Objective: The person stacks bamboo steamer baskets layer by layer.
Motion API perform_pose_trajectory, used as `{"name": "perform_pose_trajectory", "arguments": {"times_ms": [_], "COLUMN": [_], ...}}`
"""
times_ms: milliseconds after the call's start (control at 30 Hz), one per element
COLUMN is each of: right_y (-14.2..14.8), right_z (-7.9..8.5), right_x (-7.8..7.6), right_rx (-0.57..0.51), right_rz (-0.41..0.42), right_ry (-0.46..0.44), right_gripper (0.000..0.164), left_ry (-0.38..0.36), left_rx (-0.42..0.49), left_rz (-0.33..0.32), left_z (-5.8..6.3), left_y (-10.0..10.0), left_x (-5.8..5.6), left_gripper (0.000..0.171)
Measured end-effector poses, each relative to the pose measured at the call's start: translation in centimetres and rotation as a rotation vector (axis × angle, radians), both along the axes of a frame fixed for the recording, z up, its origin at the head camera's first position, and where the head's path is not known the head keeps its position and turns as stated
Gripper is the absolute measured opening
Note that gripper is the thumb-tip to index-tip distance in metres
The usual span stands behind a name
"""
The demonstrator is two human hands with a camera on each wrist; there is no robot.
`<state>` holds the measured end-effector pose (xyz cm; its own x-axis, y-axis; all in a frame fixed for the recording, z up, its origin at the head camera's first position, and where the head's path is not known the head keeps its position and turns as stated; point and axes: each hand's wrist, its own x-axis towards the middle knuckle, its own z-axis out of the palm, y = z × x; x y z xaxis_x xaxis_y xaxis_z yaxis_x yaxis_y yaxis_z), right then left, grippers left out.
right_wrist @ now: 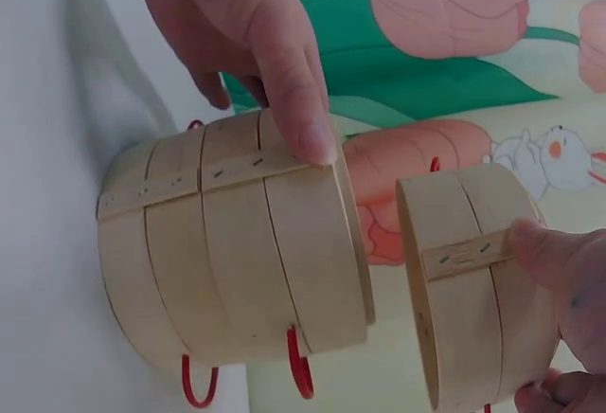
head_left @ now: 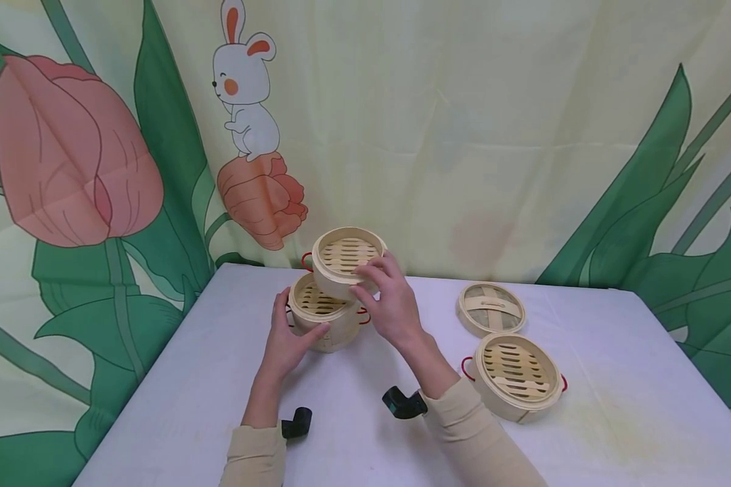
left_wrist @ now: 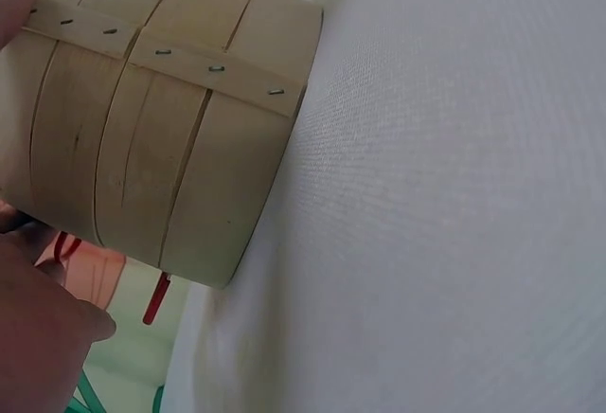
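Two bamboo steamer baskets stand stacked at the table's left back, the upper basket (head_left: 311, 304) on the lower basket (right_wrist: 156, 252). My left hand (head_left: 286, 346) holds the upper one from the side, its thumb on the front wall and fingers around the left. Above the stack, my right hand (head_left: 392, 301) grips a third steamer basket (head_left: 346, 251) by its right side. In the right wrist view a gap separates this basket from the stack, its open underside facing the upper rim. Red loop handles (right_wrist: 300, 364) stick out from the baskets' sides.
At right on the white table (head_left: 609, 379) sits another slatted steamer basket (head_left: 520, 368) with red handles. A round woven bamboo lid (head_left: 490, 308) lies just behind it. A printed curtain (head_left: 438, 169) hangs close behind the table's back edge.
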<state>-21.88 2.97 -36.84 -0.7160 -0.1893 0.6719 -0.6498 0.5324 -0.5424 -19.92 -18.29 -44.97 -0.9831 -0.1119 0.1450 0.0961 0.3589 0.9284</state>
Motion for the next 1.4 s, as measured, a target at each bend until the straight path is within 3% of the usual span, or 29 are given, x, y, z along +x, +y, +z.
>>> {"name": "perform_pose_trajectory", "arguments": {"times_ms": [367, 567, 1067, 1400], "right_y": [-2.3, -3.3, -3.9, -3.8], "right_z": [-0.6, -0.8, -0.8, -0.7], "right_x": [0.3, 0.3, 0.5, 0.9], "right_rx": [0.033, 0.065, 0.116, 0.130], "right_rz": [0.072, 0.092, 0.079, 0.047], "right_ry": [-0.001, -0.006, -0.002, -0.018], "right_gripper": [0.026, 0.026, 0.025, 0.025], "left_ry": [0.039, 0.026, 0.044, 0.029], "left_rx": [0.005, 0.020, 0.064, 0.035], "left_rz": [-0.015, -0.007, -0.016, 0.004], "left_z": [-0.3, -0.2, -0.1, 0.1], "left_y": [-0.2, -0.2, 0.0, 0.0], "left_x": [-0.4, -0.2, -0.1, -0.1], "left_gripper": [0.105, 0.111, 0.113, 0.113]}}
